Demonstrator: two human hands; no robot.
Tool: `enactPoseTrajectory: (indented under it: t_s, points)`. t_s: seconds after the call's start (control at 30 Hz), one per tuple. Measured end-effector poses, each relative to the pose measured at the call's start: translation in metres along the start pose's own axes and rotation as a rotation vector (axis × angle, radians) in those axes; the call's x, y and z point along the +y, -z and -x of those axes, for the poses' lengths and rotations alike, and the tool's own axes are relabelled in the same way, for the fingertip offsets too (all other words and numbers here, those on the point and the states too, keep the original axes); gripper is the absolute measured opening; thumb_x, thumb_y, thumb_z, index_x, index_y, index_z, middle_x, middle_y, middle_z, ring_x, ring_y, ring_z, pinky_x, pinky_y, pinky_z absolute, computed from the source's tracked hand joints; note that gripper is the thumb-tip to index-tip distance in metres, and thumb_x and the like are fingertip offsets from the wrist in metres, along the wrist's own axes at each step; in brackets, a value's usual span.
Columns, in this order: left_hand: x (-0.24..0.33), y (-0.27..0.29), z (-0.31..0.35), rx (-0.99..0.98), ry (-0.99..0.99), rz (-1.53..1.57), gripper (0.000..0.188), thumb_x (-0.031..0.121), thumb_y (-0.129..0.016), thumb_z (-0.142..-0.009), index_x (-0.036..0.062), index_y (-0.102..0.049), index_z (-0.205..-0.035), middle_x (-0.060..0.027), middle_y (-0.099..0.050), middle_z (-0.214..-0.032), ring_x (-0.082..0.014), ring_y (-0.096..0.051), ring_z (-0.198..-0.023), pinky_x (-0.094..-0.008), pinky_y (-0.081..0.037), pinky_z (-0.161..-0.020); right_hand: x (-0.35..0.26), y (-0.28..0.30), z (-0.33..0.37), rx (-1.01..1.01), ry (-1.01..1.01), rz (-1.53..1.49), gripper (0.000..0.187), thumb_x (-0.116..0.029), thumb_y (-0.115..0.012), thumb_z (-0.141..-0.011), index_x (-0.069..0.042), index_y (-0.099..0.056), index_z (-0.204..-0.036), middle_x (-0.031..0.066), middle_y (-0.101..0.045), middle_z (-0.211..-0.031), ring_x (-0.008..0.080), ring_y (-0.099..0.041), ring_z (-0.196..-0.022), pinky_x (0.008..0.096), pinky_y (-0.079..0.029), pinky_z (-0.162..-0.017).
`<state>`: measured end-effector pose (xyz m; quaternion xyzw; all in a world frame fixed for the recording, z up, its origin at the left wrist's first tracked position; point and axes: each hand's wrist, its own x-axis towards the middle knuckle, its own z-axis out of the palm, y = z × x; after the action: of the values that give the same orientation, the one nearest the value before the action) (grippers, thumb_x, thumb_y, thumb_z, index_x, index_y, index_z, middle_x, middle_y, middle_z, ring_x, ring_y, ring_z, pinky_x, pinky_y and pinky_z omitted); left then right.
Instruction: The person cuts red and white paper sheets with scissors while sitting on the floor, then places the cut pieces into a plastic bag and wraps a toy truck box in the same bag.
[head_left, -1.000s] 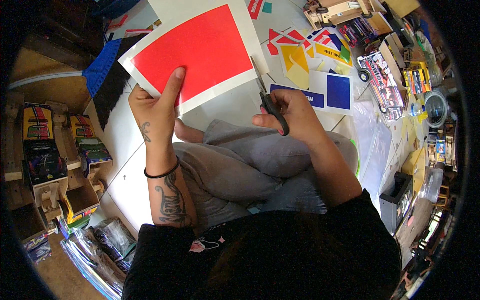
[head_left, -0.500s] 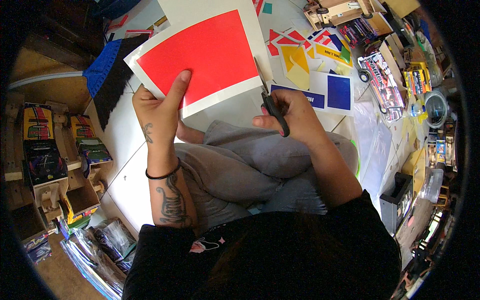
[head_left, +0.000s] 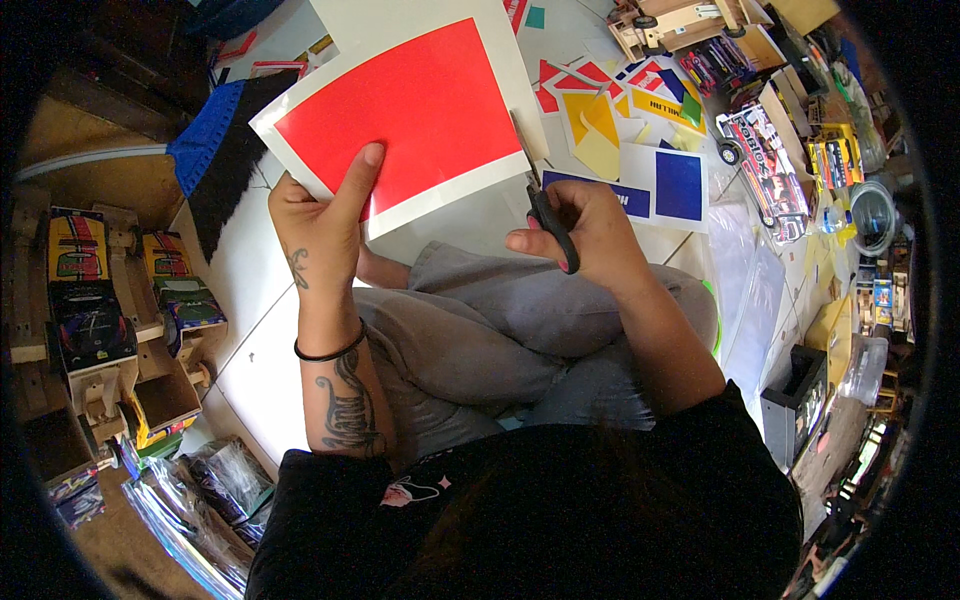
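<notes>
My left hand (head_left: 325, 205) pinches the lower left edge of a white-backed sticker sheet (head_left: 400, 125) with a large red panel on it, the thumb on top and the fingers hidden beneath. In my right hand (head_left: 590, 225) are scissors (head_left: 550, 225) with black and pink handles, their blades at the sheet's right edge beside the red panel. The blades look nearly closed along the white margin. Part of the sheet reaches past the top of the view.
Cut red, yellow and blue sticker pieces (head_left: 590, 115) lie on the white tiled floor beyond my right hand. Wooden toy trucks (head_left: 765, 170) stand at the right, with more toy trucks (head_left: 85, 290) at the left. A black brush-like thing with a blue top (head_left: 210, 135) is behind my left hand.
The scissor handles have drawn closer together and the blades have closed on the sheet's edge. My left hand and the sheet have shifted very slightly right.
</notes>
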<state>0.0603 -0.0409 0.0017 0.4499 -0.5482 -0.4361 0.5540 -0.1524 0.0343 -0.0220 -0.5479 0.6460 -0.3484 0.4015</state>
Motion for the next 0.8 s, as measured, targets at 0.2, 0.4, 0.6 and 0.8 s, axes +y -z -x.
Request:
enactPoseTrajectory:
  t_s: [0.2,0.4,0.6,0.8]
  points:
    - [0.0013,-0.0015,0.0014,-0.051,-0.004,0.001,0.022,0.009,-0.068,-0.075,-0.0016,-0.06,-0.093,-0.0099,-0.064,-0.086,-0.0118,-0.061,-0.073,-0.0224,-0.048,-0.067,-0.003,-0.0001,0.0004,0.004,0.036,-0.062,0.045,-0.041,-0.08,-0.056,-0.006,-0.053,-0.064,-0.0032,-0.044,-0.049,0.0056,-0.041,-0.042,0.0181,-0.03,-0.041]
    - [0.0002,-0.0023,0.0015,-0.042,0.015,0.013,0.022,0.009,-0.068,-0.075,-0.0012,-0.06,-0.092,-0.0097,-0.064,-0.086,-0.0117,-0.061,-0.072,-0.0221,-0.047,-0.067,-0.0058,-0.0008,0.0024,0.034,0.004,-0.005,0.045,-0.041,-0.08,-0.056,-0.006,-0.054,-0.064,-0.0026,-0.046,-0.05,0.0062,-0.042,-0.044,0.0186,-0.031,-0.043]
    - [0.002,-0.0024,0.0018,-0.042,-0.001,0.023,0.021,0.009,-0.068,-0.075,-0.0009,-0.06,-0.092,-0.0097,-0.064,-0.086,-0.0118,-0.061,-0.073,-0.0219,-0.047,-0.066,-0.0042,-0.0003,0.0007,0.041,0.033,0.036,0.044,-0.04,-0.08,-0.056,-0.006,-0.054,-0.065,-0.0032,-0.046,-0.052,0.0065,-0.042,-0.046,0.0192,-0.032,-0.044]
    - [0.003,-0.0065,0.0029,-0.063,-0.031,0.033,0.025,0.013,-0.07,-0.074,-0.0044,-0.059,-0.088,-0.0128,-0.064,-0.078,-0.0132,-0.062,-0.065,-0.0221,-0.049,-0.06,-0.0043,0.0003,0.0003,0.033,-0.026,-0.035,0.044,-0.037,-0.08,-0.056,-0.005,-0.053,-0.067,-0.0024,-0.047,-0.055,0.0064,-0.043,-0.051,0.0193,-0.034,-0.048]
